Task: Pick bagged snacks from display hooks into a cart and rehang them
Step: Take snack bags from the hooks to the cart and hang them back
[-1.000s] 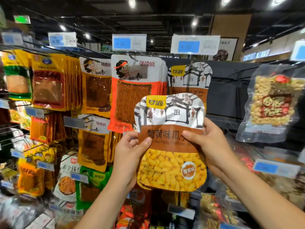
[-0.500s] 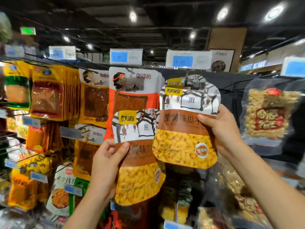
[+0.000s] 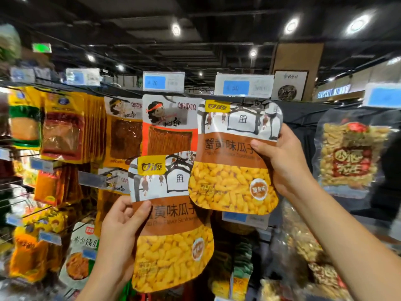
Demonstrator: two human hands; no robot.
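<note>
Two identical snack bags with white tops, brown bands and yellow kernels are in my hands. My right hand (image 3: pixel 284 161) grips the upper bag (image 3: pixel 234 157) by its right edge and holds its top just under the blue price tag (image 3: pixel 244 85) at the hook; the hook itself is hidden behind the bag. My left hand (image 3: pixel 121 231) pinches the lower bag (image 3: pixel 171 224) at its left edge, thumb across the brown band, lower and to the left. The upper bag overlaps the lower one's right corner.
Rows of hanging snack bags fill the rack: orange spicy strips (image 3: pixel 169 127) right behind the two bags, yellow and red packs (image 3: pixel 63 127) at left, a clear peanut bag (image 3: pixel 351 153) at right. Price tags jut out on wire hooks below and left.
My right hand has lifted its bag higher, up to the price tag. My left hand with the second bag stayed low at left, and the view tilted upward.
</note>
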